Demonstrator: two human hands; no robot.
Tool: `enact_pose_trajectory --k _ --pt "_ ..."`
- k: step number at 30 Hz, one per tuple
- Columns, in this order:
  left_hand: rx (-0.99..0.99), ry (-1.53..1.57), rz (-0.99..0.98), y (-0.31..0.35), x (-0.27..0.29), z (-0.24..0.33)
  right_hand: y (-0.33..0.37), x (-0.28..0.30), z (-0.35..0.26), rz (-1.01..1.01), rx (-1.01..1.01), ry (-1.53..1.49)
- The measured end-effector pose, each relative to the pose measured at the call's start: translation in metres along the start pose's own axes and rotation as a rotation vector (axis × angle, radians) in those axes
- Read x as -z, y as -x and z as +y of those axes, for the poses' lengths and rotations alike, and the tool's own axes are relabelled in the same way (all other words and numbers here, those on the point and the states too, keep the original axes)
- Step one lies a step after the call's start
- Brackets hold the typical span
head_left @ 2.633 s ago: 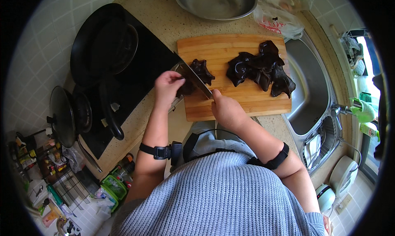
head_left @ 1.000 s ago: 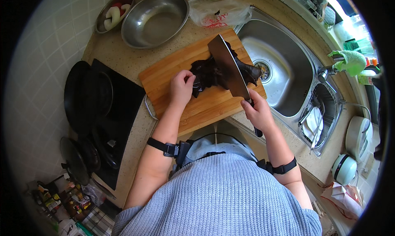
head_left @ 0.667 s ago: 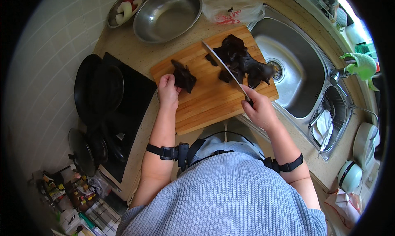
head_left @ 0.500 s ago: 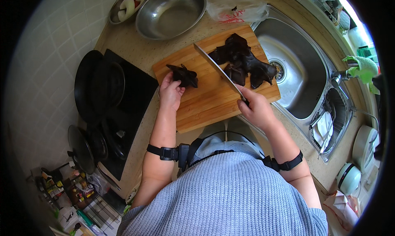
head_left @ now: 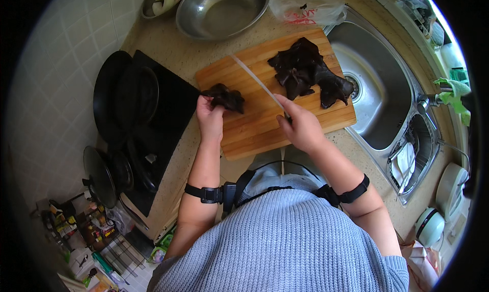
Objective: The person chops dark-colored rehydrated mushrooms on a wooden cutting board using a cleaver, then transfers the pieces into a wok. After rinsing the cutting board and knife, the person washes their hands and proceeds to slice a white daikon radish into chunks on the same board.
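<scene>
At the left end of the wooden cutting board [head_left: 249, 139], my left hand [head_left: 210, 123] pinches a dark, crumpled piece of wood ear mushroom [head_left: 224, 97]. My right hand [head_left: 304, 128] is closed round the handle of a knife [head_left: 254, 79]. Its long blade slants away to the far left across the middle of the board, seen nearly edge-on, with a gap between it and the held piece. A larger pile of glossy, dark wood ear mushroom [head_left: 310, 70] lies on the board's right part, to the right of the blade.
Behind the board stand a large metal bowl [head_left: 186, 14] and a thin plastic bag [head_left: 305, 9]. A smaller bowl with pale and red pieces [head_left: 147, 12] sits far left. The steel sink [head_left: 379, 114] adjoins the right side; a black cooktop [head_left: 170, 101] with pans lies left.
My right hand and the knife have moved left, away from the pile, and the blade has turned more edge-on. The piece in my left hand looks more bunched. The whole view has shifted slightly.
</scene>
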State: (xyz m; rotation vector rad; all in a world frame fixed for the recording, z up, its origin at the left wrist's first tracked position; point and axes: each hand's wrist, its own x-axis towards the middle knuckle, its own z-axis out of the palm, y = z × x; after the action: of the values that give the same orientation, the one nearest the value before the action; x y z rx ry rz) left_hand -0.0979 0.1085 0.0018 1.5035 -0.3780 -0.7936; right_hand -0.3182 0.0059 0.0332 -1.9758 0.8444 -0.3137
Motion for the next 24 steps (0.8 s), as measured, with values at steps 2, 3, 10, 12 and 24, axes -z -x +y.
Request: enact_pose_trajectory --k 2,3,10,12,24 --pt "-0.258 -0.266 -0.035 0.004 -0.003 -0.001 0.003 0.004 0.004 0.039 -0.046 -0.181" --pt "-0.263 -0.498 -0.038 0.007 -0.006 -0.002 0.004 0.007 0.006 0.080 0.003 -0.230" --pt "-0.492 -0.762 -0.058 0.021 -0.016 -0.020 0.044 0.055 0.015 -0.093 0.080 -0.041" --pt "-0.534 -0.783 -0.053 0.024 -0.013 -0.028 0.055 0.062 0.016 -0.133 0.055 0.002" --pt "-0.580 -0.798 -0.057 0.029 -0.007 -0.040 0.060 0.069 0.008 -0.266 0.029 0.296"
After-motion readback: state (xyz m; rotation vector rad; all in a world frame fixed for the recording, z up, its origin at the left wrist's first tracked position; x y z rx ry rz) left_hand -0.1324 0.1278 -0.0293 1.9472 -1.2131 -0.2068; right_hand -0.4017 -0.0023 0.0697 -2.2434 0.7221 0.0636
